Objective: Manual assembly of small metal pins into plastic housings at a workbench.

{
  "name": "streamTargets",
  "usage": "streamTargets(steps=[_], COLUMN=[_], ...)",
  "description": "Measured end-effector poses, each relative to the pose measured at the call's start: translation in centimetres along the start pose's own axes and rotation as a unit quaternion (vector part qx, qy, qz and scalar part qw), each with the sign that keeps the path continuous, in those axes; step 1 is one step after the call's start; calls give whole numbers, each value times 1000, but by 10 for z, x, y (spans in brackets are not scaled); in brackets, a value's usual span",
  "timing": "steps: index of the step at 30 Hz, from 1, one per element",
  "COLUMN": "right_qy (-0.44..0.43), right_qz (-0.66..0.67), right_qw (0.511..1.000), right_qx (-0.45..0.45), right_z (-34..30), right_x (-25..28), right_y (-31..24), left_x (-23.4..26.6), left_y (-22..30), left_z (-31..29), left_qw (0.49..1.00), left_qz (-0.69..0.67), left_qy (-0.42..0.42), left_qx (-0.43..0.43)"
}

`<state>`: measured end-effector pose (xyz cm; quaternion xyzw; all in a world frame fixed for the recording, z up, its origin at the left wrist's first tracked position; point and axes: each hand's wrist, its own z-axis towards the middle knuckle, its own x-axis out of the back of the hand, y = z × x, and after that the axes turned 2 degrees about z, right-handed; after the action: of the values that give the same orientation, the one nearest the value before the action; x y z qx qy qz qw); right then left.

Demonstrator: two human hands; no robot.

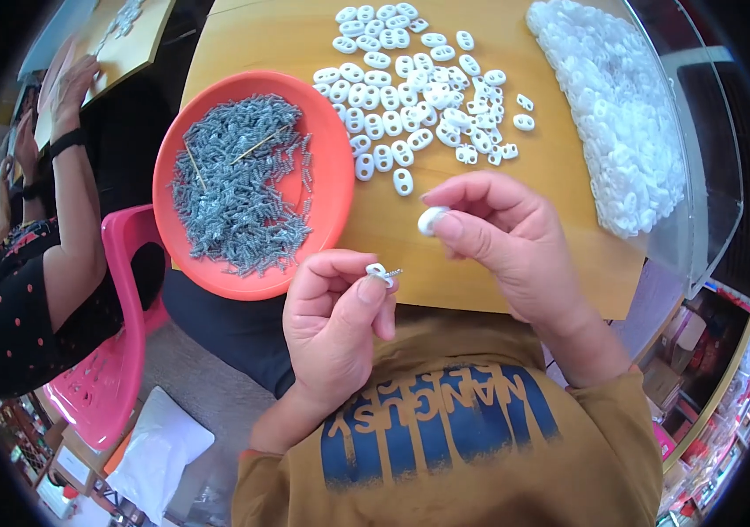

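My left hand (pixel 336 312) pinches a small white plastic piece (pixel 378 270) between thumb and fingers, with a thin metal spring (pixel 394 273) sticking out to its right. Slightly higher and to the right, my right hand (pixel 505 241) grips a rounded white cord-lock piece (pixel 430 220) between thumb and forefinger. A gap separates the two hands. Beyond them, many white two-holed cord-lock pieces (pixel 403 182) lie loose on the wooden table (pixel 480 281). Left of my hands, a red plastic dish (pixel 333 189) holds a heap of small grey metal springs (pixel 234 193).
Two thin wooden sticks lie on the springs. A clear-walled bin (pixel 716 167) with a pile of white plastic pieces (pixel 616 123) stands at the right. A pink chair (pixel 124 325) and a seated person (pixel 50 263) are at the left. A white bag (pixel 159 452) sits below.
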<state>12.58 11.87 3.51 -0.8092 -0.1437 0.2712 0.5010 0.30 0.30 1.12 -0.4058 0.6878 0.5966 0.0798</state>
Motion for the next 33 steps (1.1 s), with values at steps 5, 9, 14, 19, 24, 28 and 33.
streamTargets(steps=[5,9,14,19,24,28,33], right_qy=[-48,-58,-67,-58,-31,-41,-63], right_qz=[171,239,275,224,177,149,161], right_qw=[975,960,950,967,983,988,985], right_qx=[-133,-131,-132,-109,-37,-18,-23], right_z=[-7,-9,-10,-14,-16,-19,-20], right_x=[1,-3,-4,-6,-9,-9,-8], right_y=[-4,2,7,4,11,13,13], left_x=[-8,-9,-12,-11,-12,-11,-14], left_y=[0,-3,-5,-3,-1,-3,-4], left_z=[1,2,3,0,-1,-1,-1], left_qw=[1000,1000,999,998,997,997,996], left_qz=[1,21,29,40,50,55,69], left_qy=[26,-9,-3,15,12,-1,17], left_qx=[12,-10,-21,-43,-52,-47,-57])
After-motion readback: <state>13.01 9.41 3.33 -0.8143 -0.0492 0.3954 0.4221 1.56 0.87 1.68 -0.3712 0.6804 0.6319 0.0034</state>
